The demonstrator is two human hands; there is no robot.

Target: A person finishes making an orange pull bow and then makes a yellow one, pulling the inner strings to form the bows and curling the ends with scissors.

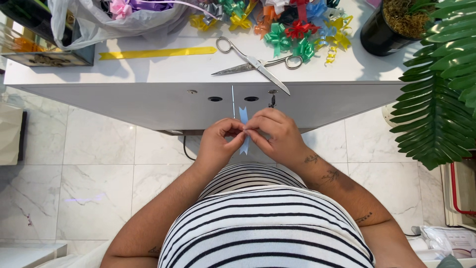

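A short strip of light blue ribbon [243, 116] with a notched top end is pinched between both of my hands, just below the white table's front edge. My left hand [216, 144] grips it from the left with thumb and fingers closed. From the right, my right hand [275, 134] closes on the same strip, its fingertips meeting the left hand's. The ribbon's lower end pokes out beneath the fingers.
On the white table [148, 74] lie open metal scissors [254, 62], a yellow ribbon strip [157, 52], a heap of coloured ribbon bows [282, 25] and a plastic bag [109, 20]. A dark plant pot [384, 30] and green fern leaves [436, 99] stand at the right.
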